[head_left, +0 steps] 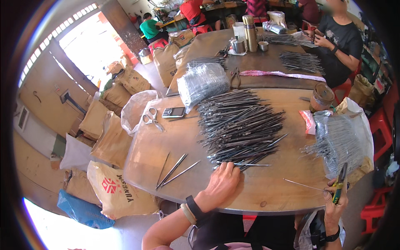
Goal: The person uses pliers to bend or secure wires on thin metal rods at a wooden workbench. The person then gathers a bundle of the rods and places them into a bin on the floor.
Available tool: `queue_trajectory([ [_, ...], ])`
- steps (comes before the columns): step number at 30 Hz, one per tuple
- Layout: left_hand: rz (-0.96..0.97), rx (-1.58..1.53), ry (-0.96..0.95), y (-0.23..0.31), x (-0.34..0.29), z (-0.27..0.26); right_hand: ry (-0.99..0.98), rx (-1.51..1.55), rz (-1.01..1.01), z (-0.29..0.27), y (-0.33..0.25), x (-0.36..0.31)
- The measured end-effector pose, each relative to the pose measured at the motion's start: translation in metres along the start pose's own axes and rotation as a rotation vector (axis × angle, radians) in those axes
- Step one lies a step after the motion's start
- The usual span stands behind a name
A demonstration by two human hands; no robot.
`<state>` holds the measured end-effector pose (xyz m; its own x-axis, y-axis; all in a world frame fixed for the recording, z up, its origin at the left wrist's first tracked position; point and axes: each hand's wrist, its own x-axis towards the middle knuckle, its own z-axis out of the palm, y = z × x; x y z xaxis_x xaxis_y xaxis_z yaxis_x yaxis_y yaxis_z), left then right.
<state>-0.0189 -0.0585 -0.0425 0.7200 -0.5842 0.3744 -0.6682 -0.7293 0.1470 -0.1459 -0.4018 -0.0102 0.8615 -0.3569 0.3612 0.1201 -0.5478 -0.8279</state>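
Observation:
A large heap of thin dark metal rods (pixel 239 125) lies across the middle of the wooden table. At its near edge, my left hand (pixel 223 183) is closed, fingertips on a rod that sticks out to the right; its grip is partly hidden. Over the table's right front edge, my right hand (pixel 335 208) is closed round pliers (pixel 340 185) with yellow and dark green handles, jaws upward. From this hand a thin wire (pixel 304 183) points left over the tabletop. Several loose rods (pixel 173 170) lie apart, left of my left hand.
Scissors (pixel 153 120) and a mobile phone (pixel 173 112) lie at the left. A plastic-wrapped bundle (pixel 204 83) sits behind. At the right are a bag of thin wires (pixel 339 141) and a brown jar (pixel 322 97). Sacks (pixel 121 189) crowd the left floor; a person (pixel 339 41) sits far right.

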Motion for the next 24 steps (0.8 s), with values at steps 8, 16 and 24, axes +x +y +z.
queue_trajectory([
  [8,0.049,0.091,-0.084,0.003,0.007,-0.024,0.032,1.029,0.566,0.0,0.018,-0.019],
  [16,-0.634,-0.92,0.047,0.035,-0.015,-0.027,-0.099,1.708,0.786,0.009,0.005,-0.056],
  [24,-1.377,-1.975,-0.19,0.1,-0.014,-0.072,-0.206,1.302,0.846,0.02,-0.04,-0.031],
])
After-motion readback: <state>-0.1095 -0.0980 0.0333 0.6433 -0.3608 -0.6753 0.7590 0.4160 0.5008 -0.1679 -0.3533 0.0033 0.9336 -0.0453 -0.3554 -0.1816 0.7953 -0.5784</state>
